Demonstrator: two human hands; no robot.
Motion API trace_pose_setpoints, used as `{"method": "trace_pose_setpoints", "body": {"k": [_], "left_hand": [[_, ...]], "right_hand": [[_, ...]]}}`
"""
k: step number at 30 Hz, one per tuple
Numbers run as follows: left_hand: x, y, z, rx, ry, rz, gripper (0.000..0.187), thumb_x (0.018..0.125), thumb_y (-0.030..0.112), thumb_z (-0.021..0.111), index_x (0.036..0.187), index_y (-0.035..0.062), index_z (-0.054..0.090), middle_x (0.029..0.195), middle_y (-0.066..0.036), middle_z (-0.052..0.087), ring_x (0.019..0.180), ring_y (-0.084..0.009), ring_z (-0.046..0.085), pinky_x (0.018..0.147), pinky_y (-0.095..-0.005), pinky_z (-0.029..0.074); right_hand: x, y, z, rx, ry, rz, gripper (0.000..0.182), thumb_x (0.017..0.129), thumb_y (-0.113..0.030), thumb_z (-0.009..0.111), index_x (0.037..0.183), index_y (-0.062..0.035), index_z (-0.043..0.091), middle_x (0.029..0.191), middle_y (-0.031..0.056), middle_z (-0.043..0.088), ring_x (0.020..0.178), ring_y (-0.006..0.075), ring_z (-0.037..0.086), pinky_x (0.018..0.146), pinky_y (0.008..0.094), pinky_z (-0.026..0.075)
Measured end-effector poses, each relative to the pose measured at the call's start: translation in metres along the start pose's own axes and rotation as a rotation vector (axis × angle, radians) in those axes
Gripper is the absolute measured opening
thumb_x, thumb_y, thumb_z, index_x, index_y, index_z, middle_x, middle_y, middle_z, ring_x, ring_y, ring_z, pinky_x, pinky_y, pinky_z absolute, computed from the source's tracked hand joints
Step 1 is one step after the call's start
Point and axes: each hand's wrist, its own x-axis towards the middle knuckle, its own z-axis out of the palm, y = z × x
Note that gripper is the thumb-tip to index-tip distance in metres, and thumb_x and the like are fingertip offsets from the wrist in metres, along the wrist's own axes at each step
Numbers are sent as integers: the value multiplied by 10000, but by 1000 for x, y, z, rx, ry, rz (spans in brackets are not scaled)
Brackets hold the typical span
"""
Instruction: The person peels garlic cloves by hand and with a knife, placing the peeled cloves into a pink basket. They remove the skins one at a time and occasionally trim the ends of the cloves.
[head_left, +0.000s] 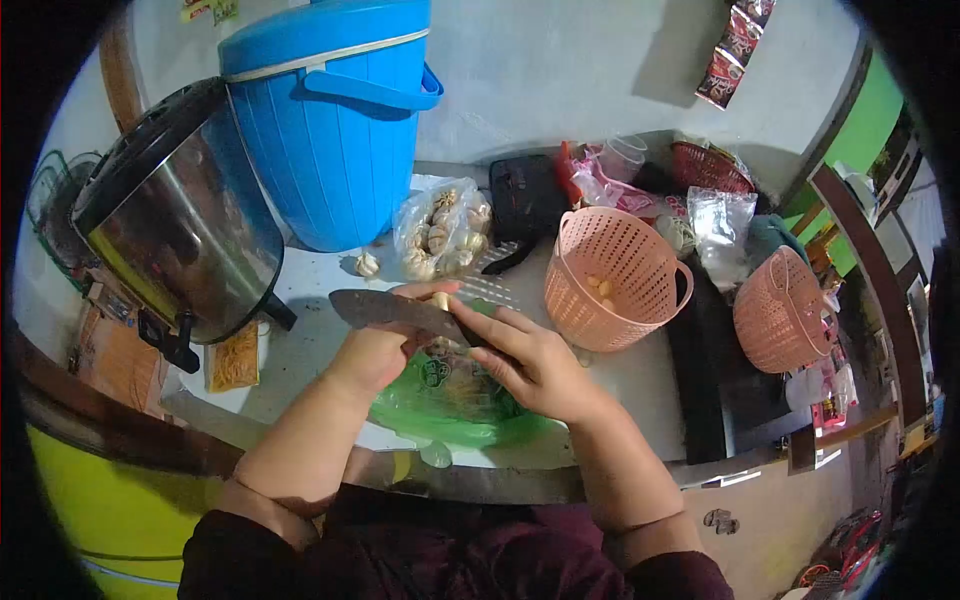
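Note:
My right hand [535, 360] is closed around a knife [385, 312], its broad dark blade pointing left across my other hand. My left hand [375, 350], partly hidden behind the blade, is closed on a pale garlic clove [440, 300] at the blade's upper edge. Below both hands lies a green plastic bag [470, 425] on the white table; what lies on it is hard to make out. A clear bag of garlic bulbs [447, 232] sits beyond my hands, with a loose garlic bulb [367, 264] to its left. Peeled cloves [601, 287] lie inside a pink basket [590, 325] at right.
A tall blue lidded bucket [325, 150] and a large metal pot [190, 220] stand at the left. A second pink basket [780, 315] is at far right. Near the wall lie a black pouch [522, 195] and a red basket [710, 168]. Sachets [735, 55] hang above.

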Motion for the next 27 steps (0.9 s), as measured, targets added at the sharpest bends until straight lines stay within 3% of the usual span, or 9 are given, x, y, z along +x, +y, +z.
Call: {"method": "trace_pose_setpoints", "body": {"k": [3, 6, 9, 15, 18, 22, 27], "left_hand": [[-1, 1, 2, -87, 4, -44, 304, 938, 141, 600, 1196, -20, 588, 1054, -72, 651, 932, -153, 639, 832, -299, 518], [-2, 1, 1, -204, -56, -21, 269, 946, 145, 592, 1162, -16, 599, 1071, -74, 647, 953, -158, 634, 856, -308, 514], [-2, 1, 3, -122, 13, -52, 269, 948, 157, 588, 1153, -16, 597, 1082, -76, 644, 979, -165, 628, 888, -323, 507], [-1, -1, -6, -222, -111, -32, 294, 936, 186, 598, 1152, -13, 592, 1093, -82, 644, 993, -183, 629, 899, -352, 504], [-2, -3, 1, -136, -8, -21, 323, 945, 219, 610, 1207, 31, 600, 1052, -32, 663, 921, -112, 635, 782, -264, 517], [-2, -7, -3, -170, 16, -6, 298, 935, 185, 597, 1156, -14, 591, 1111, -94, 642, 990, -194, 633, 898, -345, 507], [-2, -3, -4, -267, -94, -18, 316, 942, 210, 584, 1152, -24, 602, 1114, -101, 644, 995, -190, 636, 887, -336, 513]], "right_hand": [[0, 0, 3, -66, 21, -18, 519, 914, -160, 599, 1414, -174, 462, 953, 146, 584, 760, 368, 596, 654, 413, 489], [-1, 0, 3, -55, 6, 1, 529, 910, -167, 605, 1418, -179, 457, 947, 139, 585, 726, 351, 594, 638, 409, 488], [0, 0, 3, -19, 25, -35, 535, 906, -170, 611, 1418, -183, 457, 937, 138, 581, 725, 347, 591, 636, 409, 487], [1, 0, 4, -15, 33, -49, 515, 913, -165, 602, 1410, -185, 467, 915, 129, 577, 728, 337, 593, 637, 403, 489], [1, 1, 3, -50, 24, -45, 504, 912, -158, 604, 1400, -181, 480, 916, 128, 579, 727, 333, 593, 638, 402, 488], [1, 2, 3, 32, 33, -47, 500, 909, -152, 608, 1394, -174, 487, 912, 128, 578, 730, 334, 590, 645, 403, 485], [1, 2, 3, 66, 18, -52, 502, 908, -152, 609, 1394, -162, 485, 913, 136, 578, 740, 338, 590, 655, 401, 485]]}}
